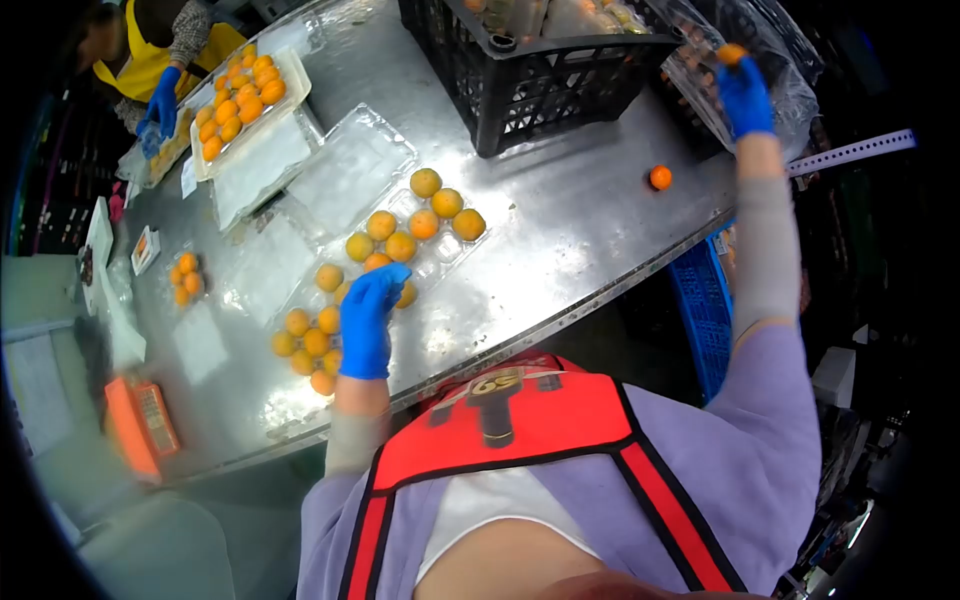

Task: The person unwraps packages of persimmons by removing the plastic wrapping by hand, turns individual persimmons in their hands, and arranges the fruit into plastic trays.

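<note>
My right hand [745,98], in a blue glove, is closed on an orange [732,54] at the upper right, over a plastic-lined crate [697,75]. My left hand [368,325], also blue-gloved, hovers among yellow-orange citrus fruit in clear moulded trays. Its fingers are bent and pressed together; whatever they hold, if anything, is hidden. Close to those fingertips lies one fruit [406,293]. Several fruits fill the near tray [316,342], while the tray [455,245] to the right holds others beside bare cups. A single small orange [660,178] rests on the metal table [560,215].
A black crate [560,85] of packed goods stands at the back edge. To the left are flat clear lids [355,165], a filled tray [243,105], a small pack [186,280] and an orange device [140,425]. Another person's gloved hand [160,105] works at upper left.
</note>
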Action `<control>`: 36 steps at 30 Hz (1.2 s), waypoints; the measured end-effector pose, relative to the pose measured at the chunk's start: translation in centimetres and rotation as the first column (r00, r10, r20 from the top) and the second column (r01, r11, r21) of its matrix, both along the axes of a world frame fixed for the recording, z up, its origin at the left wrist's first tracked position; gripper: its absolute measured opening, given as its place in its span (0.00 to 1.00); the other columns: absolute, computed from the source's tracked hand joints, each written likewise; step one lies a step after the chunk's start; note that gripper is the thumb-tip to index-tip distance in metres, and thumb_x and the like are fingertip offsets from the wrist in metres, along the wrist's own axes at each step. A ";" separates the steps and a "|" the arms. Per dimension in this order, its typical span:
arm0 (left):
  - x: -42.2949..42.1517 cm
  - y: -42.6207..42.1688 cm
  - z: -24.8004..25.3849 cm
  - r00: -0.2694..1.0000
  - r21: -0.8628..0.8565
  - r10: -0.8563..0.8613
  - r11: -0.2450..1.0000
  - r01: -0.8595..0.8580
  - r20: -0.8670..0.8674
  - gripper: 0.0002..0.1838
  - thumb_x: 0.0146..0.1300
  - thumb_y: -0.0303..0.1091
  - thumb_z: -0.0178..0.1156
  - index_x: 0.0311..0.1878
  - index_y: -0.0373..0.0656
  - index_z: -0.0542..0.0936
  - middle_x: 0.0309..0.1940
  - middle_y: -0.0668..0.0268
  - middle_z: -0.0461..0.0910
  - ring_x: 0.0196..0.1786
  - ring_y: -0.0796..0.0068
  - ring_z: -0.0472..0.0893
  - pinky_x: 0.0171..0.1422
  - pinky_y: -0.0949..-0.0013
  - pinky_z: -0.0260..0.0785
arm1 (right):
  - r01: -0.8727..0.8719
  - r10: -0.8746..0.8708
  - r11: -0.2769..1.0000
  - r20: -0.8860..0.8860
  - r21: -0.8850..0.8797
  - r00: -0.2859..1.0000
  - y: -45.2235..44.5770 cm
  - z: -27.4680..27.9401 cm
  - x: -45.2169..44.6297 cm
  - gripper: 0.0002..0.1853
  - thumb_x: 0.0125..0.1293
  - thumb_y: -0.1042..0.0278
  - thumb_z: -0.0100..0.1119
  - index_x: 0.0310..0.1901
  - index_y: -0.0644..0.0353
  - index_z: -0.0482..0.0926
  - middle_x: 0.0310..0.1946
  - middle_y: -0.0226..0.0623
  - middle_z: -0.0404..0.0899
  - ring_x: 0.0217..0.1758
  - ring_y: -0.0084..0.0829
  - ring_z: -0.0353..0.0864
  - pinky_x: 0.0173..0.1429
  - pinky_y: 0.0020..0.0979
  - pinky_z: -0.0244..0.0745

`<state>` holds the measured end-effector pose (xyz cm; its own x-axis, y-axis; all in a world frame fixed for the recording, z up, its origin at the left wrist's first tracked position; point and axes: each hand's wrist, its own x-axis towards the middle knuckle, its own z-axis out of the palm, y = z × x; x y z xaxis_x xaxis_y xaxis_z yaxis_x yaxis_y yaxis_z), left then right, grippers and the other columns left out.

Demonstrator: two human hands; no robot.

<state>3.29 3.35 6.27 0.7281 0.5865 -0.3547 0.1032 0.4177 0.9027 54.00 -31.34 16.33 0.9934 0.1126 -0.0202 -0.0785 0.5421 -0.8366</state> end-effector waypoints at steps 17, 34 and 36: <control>-5.9 1.1 -3.0 0.936 0.035 0.343 0.939 -0.342 -0.075 0.20 0.65 0.32 0.54 0.61 0.44 0.72 0.48 0.67 0.78 0.43 0.83 0.75 0.50 0.78 0.66 | 0.063 0.787 0.534 0.523 -0.843 0.326 19.4 -11.9 -26.1 0.12 0.56 0.74 0.62 0.44 0.54 0.82 0.36 0.34 0.80 0.34 0.32 0.80 0.38 0.30 0.75; -7.9 0.2 -4.5 0.921 -0.009 0.389 0.921 -0.389 -0.022 0.22 0.64 0.31 0.55 0.62 0.41 0.71 0.47 0.66 0.78 0.41 0.83 0.76 0.47 0.79 0.68 | 0.125 0.917 0.363 0.378 -0.923 0.129 27.0 -18.0 -28.4 0.28 0.49 0.67 0.65 0.56 0.49 0.75 0.46 0.40 0.77 0.52 0.44 0.73 0.55 0.39 0.70; -7.7 0.2 -4.4 0.923 -0.012 0.382 0.924 -0.383 -0.035 0.22 0.64 0.31 0.55 0.61 0.41 0.71 0.47 0.66 0.78 0.41 0.83 0.76 0.47 0.79 0.68 | 0.129 0.910 0.368 0.386 -0.921 0.152 26.6 -17.6 -28.8 0.28 0.49 0.67 0.65 0.56 0.48 0.74 0.45 0.40 0.77 0.52 0.44 0.74 0.55 0.40 0.70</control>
